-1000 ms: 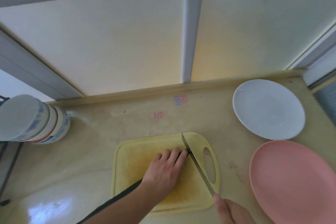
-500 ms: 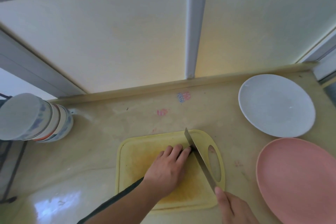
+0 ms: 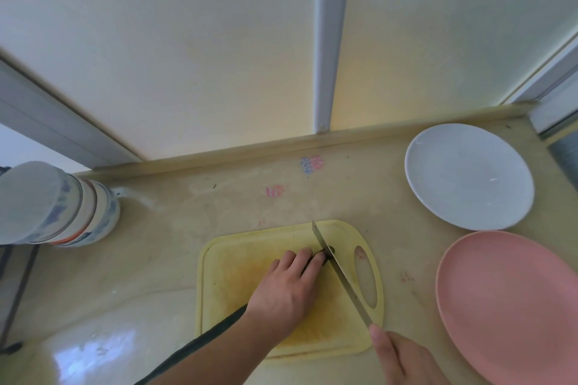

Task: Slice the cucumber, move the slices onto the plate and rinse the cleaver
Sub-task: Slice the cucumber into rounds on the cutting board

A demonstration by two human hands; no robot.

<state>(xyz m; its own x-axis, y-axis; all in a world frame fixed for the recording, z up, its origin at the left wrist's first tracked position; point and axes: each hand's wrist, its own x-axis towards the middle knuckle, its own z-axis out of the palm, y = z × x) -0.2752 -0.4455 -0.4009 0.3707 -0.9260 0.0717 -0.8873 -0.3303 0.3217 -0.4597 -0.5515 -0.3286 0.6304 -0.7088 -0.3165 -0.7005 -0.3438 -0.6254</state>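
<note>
Pale kitchen counter (image 3: 175, 228) carries a yellow cutting board (image 3: 237, 262), the landmark at this moment of slicing. On the board, the left hand (image 3: 287, 287) lies over the cucumber (image 3: 331, 251), fingers (image 3: 308, 259) close together and pressing it down; only a dark tip shows past them, toward the board's handle slot. From that, its long axis seems to run under the hand toward the slot. Just beyond the fingertips, the cleaver (image 3: 337, 272) crosses that axis, gripped by the right hand (image 3: 403, 359) at the board's near right corner. Right of the board wait a white plate (image 3: 469, 178) and a pink plate (image 3: 513, 306)
</note>
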